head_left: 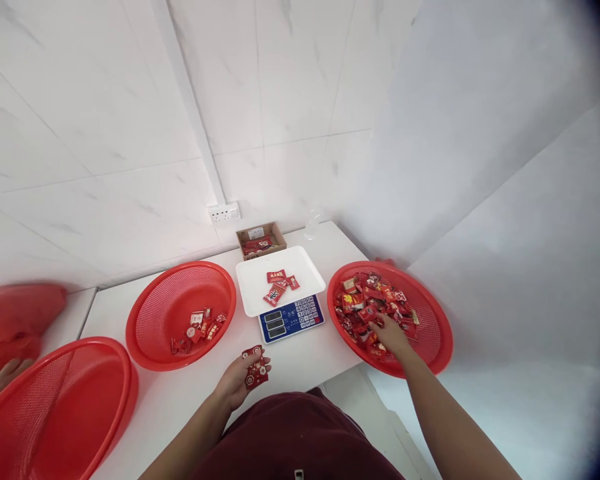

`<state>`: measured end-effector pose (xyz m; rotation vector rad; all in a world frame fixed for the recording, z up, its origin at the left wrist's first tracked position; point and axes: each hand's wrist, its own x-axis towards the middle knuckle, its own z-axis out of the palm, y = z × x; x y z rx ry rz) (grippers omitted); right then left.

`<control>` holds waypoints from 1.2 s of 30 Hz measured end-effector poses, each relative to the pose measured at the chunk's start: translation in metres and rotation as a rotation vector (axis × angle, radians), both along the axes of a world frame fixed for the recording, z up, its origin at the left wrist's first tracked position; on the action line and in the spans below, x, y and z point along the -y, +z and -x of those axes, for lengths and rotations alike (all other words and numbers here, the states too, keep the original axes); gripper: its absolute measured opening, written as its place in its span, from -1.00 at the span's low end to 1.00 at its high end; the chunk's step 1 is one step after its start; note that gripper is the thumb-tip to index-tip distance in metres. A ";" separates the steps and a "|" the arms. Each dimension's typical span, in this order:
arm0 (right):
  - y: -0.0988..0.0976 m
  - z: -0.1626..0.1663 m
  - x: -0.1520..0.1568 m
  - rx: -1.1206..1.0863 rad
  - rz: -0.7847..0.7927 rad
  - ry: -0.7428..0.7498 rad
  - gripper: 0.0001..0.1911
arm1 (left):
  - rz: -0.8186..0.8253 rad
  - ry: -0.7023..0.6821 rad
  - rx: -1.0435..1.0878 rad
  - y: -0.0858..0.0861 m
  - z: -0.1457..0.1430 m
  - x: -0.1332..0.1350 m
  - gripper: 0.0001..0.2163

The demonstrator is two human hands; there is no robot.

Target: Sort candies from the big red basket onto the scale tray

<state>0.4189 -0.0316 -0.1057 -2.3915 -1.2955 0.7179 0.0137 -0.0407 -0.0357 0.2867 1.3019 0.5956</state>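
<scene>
A: Report container contents, left to right.

B: The near-left red basket (55, 407) shows no contents from this angle. The middle red basket (180, 313) holds a small cluster of red packets low on its near side. The white tray (253, 283) on the scale (293, 319) carries a few red packets (279, 285). The right red basket (420, 320) holds a large heap of red packets. A cardboard box (261, 240) at the wall contains red items.

A: Hand status?

B: The left hand (240, 380) rests over the surface (305, 360), fingers closed around several red sachets (256, 369). The right hand (391, 335) lies in the right basket's heap; whether its fingers grip anything cannot be determined.
</scene>
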 end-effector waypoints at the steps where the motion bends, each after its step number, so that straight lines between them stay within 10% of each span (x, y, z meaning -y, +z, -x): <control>1: -0.003 -0.002 -0.005 -0.003 -0.017 0.015 -0.47 | 0.001 0.003 -0.004 0.002 -0.010 0.001 -0.78; 9: -0.018 -0.023 -0.028 -0.044 -0.025 0.109 -0.37 | -0.002 0.068 -0.038 0.010 -0.079 0.008 -0.78; 16: -0.011 -0.061 -0.029 -0.249 0.075 0.241 -0.77 | 0.025 0.152 -0.063 0.013 -0.122 0.015 -0.81; 22: 0.002 -0.074 -0.029 -0.636 0.061 0.103 -0.69 | 0.037 0.178 -0.067 0.015 -0.139 0.019 -0.81; 29: 0.033 -0.036 -0.049 -0.928 -0.099 -0.023 -0.73 | 0.021 0.185 -0.027 0.013 -0.138 0.012 -0.85; 36: 0.047 0.058 -0.095 -0.916 -0.101 0.243 -0.73 | -0.023 0.215 0.004 0.014 -0.111 0.009 -0.88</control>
